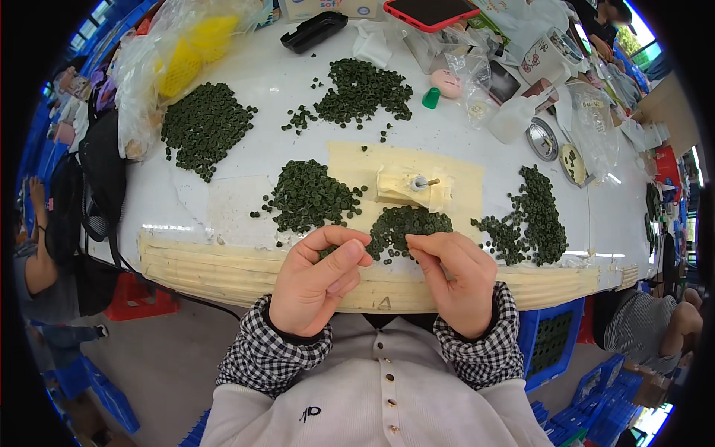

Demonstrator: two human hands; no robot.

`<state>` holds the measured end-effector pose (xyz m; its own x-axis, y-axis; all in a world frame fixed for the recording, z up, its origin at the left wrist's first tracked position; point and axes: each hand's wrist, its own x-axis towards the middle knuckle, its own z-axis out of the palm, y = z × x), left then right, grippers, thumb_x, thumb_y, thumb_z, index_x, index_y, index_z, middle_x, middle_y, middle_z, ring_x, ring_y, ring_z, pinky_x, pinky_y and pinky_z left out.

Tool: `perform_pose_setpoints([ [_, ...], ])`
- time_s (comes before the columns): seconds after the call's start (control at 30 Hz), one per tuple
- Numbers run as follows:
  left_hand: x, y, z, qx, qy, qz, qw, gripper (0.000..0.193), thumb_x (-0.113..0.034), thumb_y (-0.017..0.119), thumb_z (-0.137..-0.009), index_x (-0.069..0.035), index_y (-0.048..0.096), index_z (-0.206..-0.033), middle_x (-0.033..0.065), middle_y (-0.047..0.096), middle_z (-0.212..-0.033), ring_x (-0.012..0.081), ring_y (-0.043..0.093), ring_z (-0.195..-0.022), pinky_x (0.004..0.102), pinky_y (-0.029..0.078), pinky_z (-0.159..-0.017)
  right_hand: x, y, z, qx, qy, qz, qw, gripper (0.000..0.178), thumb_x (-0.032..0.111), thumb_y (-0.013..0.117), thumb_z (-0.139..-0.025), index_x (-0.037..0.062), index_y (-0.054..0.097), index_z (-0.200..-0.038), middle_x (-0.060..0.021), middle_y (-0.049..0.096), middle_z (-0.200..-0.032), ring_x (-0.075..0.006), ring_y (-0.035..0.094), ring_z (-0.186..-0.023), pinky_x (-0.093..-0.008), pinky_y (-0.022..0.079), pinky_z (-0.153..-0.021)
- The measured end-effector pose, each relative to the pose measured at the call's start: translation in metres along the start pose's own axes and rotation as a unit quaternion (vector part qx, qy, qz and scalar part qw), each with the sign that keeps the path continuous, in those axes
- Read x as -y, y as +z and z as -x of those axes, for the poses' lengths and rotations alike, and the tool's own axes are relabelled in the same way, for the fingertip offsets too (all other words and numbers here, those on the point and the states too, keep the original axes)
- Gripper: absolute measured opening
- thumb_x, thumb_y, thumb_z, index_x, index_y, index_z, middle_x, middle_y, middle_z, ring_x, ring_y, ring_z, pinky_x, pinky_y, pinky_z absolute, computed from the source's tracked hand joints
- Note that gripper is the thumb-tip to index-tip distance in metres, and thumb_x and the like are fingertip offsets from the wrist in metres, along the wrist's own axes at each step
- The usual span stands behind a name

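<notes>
My left hand point(320, 277) is held over the table's front edge, its fingers curled and pinched together; whatever lies between them is too small to make out. Across from it, my right hand point(456, 277) pinches thumb against forefinger at the edge of a small pile of dark green ring-like pieces point(412, 223). Anything in that pinch is hidden too. Just behind this pile stands a small block wrapped in cream tape point(395, 186) with a metal pin point(427, 182) on it. A bigger heap of the same green pieces point(309, 195) lies beyond my left hand.
More green heaps lie at the far left point(206, 128), far middle point(363, 91) and right point(538, 216). A black case point(314, 31), a red-edged phone point(432, 10) and a round tin point(573, 164) sit farther back. Padded cream tape point(216, 264) lines the front edge. A blue crate point(553, 343) stands below, right.
</notes>
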<state>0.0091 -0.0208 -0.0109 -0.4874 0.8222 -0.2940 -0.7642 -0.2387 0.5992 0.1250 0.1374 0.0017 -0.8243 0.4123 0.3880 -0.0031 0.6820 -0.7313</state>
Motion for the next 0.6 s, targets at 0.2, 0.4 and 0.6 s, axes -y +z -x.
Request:
perform_pose_setpoints([
  [0.2, -0.0042, 0.0057, -0.0003, -0.014, -0.011, 0.034, 0.999, 0.021, -0.008, 0.051, -0.093, 0.002, 0.059, -0.109, 0.0100, 0.065, -0.091, 0.0017, 0.035, -0.052, 0.0174, 0.031, -0.050, -0.0020, 0.0011, 0.0006, -0.006, 0.001, 0.029, 1.000, 0.016, -0.006, 0.067, -0.072, -0.0006, 0.065, -0.087, -0.0118, 0.061, -0.077, -0.0250, 0.061, -0.067, -0.0303, 0.049, -0.058],
  [0.4, -0.0038, 0.0039, -0.0002, 0.002, -0.016, 0.028, 0.999, 0.022, -0.006, 0.051, -0.092, 0.002, 0.058, -0.111, 0.0124, 0.065, -0.096, 0.0009, 0.034, -0.052, 0.0158, 0.031, -0.049, -0.0017, 0.0024, -0.0003, -0.016, 0.005, 0.028, 0.999, 0.018, -0.005, 0.067, -0.072, -0.0003, 0.065, -0.090, -0.0121, 0.061, -0.078, -0.0252, 0.061, -0.068, -0.0308, 0.049, -0.058],
  [0.6, -0.0029, 0.0020, -0.0011, 0.002, -0.022, 0.036, 0.999, 0.022, -0.006, 0.052, -0.092, 0.001, 0.058, -0.112, 0.0130, 0.065, -0.096, 0.0006, 0.034, -0.052, 0.0158, 0.031, -0.049, -0.0009, 0.0022, -0.0008, -0.005, 0.007, 0.018, 1.000, 0.021, -0.005, 0.065, -0.074, -0.0007, 0.063, -0.094, -0.0131, 0.061, -0.078, -0.0264, 0.060, -0.069, -0.0309, 0.049, -0.060],
])
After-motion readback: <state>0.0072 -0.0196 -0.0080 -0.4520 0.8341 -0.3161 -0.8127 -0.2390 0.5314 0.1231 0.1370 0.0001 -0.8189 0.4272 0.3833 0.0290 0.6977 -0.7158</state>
